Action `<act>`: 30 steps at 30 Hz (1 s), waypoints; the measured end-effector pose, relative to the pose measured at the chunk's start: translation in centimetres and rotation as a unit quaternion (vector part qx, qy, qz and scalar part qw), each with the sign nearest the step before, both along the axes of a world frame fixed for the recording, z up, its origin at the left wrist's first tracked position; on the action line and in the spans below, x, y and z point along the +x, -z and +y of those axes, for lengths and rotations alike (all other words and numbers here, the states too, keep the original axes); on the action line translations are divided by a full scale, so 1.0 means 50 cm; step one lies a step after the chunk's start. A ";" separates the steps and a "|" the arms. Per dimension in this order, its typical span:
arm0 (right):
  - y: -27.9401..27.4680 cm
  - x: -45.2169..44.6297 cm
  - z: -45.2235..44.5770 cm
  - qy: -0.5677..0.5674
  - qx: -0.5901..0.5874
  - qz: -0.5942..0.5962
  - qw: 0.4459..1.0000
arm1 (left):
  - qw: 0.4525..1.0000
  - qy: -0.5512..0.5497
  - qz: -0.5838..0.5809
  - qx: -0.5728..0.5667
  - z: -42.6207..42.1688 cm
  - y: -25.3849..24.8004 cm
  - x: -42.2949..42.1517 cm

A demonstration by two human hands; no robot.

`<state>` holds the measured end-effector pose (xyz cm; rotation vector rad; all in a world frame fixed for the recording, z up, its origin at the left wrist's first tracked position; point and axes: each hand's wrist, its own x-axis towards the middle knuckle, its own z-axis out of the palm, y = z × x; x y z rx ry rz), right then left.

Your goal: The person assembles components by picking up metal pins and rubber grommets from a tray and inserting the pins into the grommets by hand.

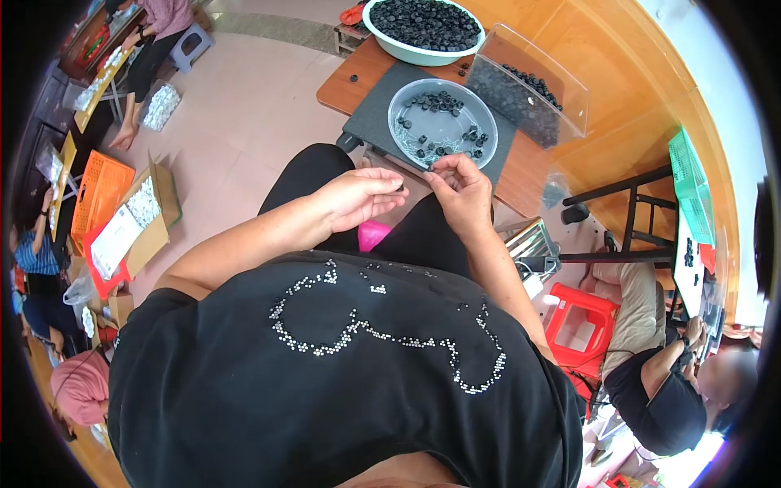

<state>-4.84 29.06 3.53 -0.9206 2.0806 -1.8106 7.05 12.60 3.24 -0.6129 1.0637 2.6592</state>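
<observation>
My left hand (364, 197) is over my lap, its fingers curled, with a small black part (400, 189) at the fingertips. My right hand (464, 192) is closed in a pinch at the near rim of a clear round tray (396, 140). A tiny dark piece (430, 168) shows at its fingertips, too small to name. Inside the tray lie small black parts (439, 102) and thin, clear or silvery bits (415, 146). The two hands are apart, a short gap between their fingertips.
Behind the tray stand a pale basin (376, 41) heaped with black parts and a clear bin (573, 106) holding more. The tray rests on a dark board (370, 122) on a brown table (333, 91). A red stool (606, 309) stands right; other people sit left and right.
</observation>
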 end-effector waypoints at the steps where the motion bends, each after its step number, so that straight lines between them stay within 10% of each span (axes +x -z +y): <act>1: -0.001 0.003 -0.001 -0.013 0.004 -0.001 1.000 | 1.000 -0.002 0.001 0.007 -0.003 0.003 -0.002; 19: 0.017 0.030 -0.029 -0.073 0.029 0.151 0.985 | 0.989 0.081 0.002 0.127 -0.029 0.039 -0.026; 30: 0.073 -0.185 -0.028 0.097 0.271 0.158 0.945 | 1.000 0.024 0.009 -0.009 -0.070 0.086 -0.039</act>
